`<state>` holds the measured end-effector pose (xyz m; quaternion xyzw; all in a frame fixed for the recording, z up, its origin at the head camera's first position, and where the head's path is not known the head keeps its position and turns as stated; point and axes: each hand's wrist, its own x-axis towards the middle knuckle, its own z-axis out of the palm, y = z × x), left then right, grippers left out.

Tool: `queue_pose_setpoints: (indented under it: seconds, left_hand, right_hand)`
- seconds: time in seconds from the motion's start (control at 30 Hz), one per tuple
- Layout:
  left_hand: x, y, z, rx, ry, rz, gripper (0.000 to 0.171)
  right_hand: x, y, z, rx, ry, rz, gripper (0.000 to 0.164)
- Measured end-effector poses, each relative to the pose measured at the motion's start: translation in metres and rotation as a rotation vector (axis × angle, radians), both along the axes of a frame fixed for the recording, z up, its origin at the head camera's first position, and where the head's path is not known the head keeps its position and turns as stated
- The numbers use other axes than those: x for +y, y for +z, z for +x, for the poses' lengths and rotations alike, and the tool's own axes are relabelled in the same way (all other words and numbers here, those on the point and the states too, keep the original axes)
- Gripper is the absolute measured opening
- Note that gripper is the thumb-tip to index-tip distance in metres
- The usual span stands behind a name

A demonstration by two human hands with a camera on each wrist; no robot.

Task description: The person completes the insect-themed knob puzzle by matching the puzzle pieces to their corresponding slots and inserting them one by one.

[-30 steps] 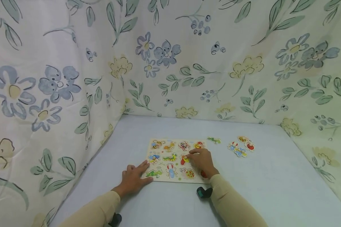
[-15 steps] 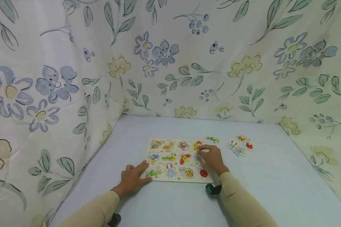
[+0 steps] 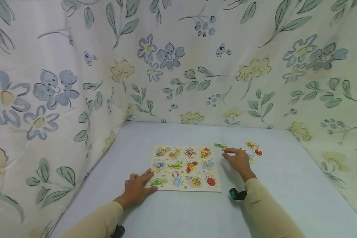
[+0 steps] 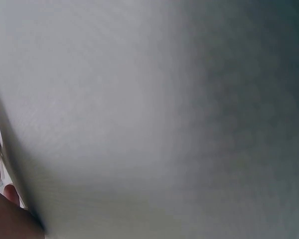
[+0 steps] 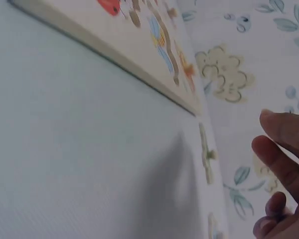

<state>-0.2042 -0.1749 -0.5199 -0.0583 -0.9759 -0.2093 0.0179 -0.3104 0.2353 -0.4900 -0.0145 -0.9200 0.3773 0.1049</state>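
A pale puzzle board (image 3: 218, 185) with several colourful insect pictures lies on the table. My left hand (image 3: 136, 189) rests at its left edge, fingers stretched over the lower left corner. Only a bit of that hand (image 4: 10, 214) shows in the left wrist view. My right hand (image 3: 239, 162) hovers right of the board, just in front of a loose green grasshopper piece (image 3: 220, 145). In the right wrist view, the thumb and fingers of this hand (image 5: 291, 164) have nothing between them; beyond them a knobbed piece (image 5: 207, 154) lies flat near the board's corner.
Right of the grasshopper piece lie more loose pieces: a ladybird (image 3: 257, 151), a snail-like piece (image 3: 251, 144) and a blue-winged insect (image 3: 251, 158), partly behind my right hand. A flowered curtain (image 3: 172, 89) borders the white table (image 3: 178, 213) at the back and sides.
My right hand has left the red insect picture on the board and moved right, past the blue-winged picture, to beside the grasshopper piece. The left hand has stayed at the board's edge.
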Motion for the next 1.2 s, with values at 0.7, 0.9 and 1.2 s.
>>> queue_pose_setpoints:
  seconds: [0.7,0.9,1.2]
  left_hand:
    - [-0.001,-0.001,0.0,0.003,0.006,-0.001,0.075]
    - [-0.001,0.0,0.0,0.003,0.008,-0.003,0.075]
    - [0.0,-0.001,0.0,0.003,0.008,-0.008,0.074]
  right_hand:
    - [0.079,-0.01,0.001,0.06,-0.228,-0.091,0.041]
    - [0.085,-0.009,0.005,-0.033,-0.287,-0.12,0.041]
    - [0.092,-0.019,0.002,-0.108,-0.295,-0.079,0.036]
